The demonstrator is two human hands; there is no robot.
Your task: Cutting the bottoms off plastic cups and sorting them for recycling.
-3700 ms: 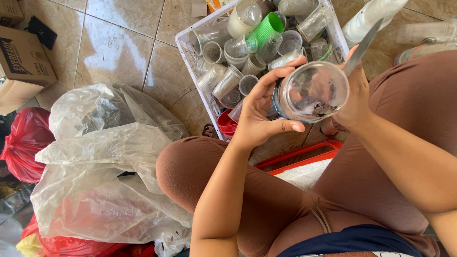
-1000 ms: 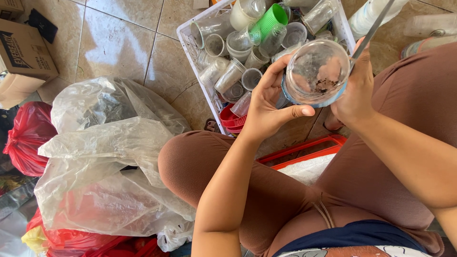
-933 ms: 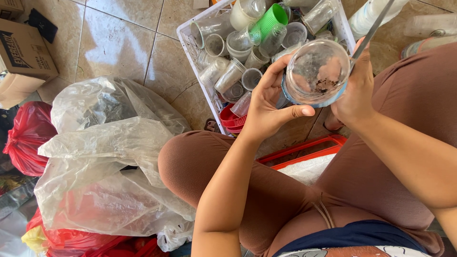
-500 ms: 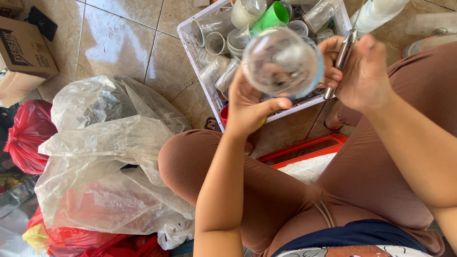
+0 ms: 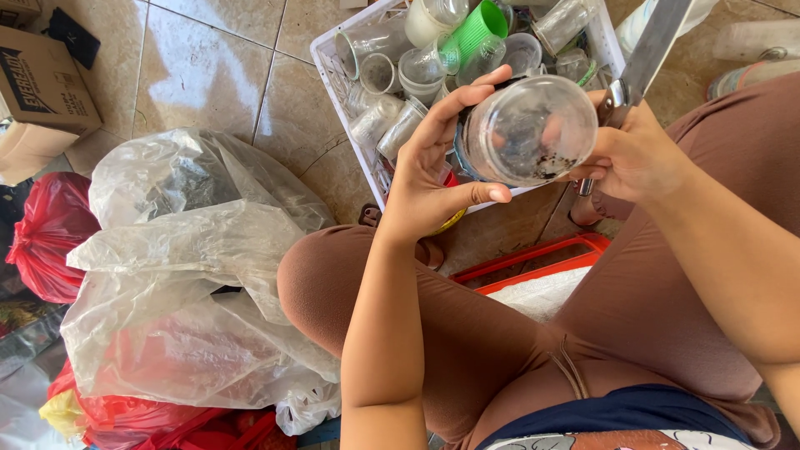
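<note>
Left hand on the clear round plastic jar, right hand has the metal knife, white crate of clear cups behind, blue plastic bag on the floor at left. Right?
One thing is off: the bag on the floor at left is red, not blue. The head view shows it. The rest holds: the left hand grips the clear round plastic jar, the right hand holds the metal knife, and the white crate of clear cups sits behind.

- Left hand (image 5: pixel 433 171): raised, palm toward the camera, fingers spread and curled, thumb stretched out to the right.
- Right hand (image 5: pixel 633 154): closed in a grip, knuckles up.
- Both forearms reach forward over the bent knees.
</note>
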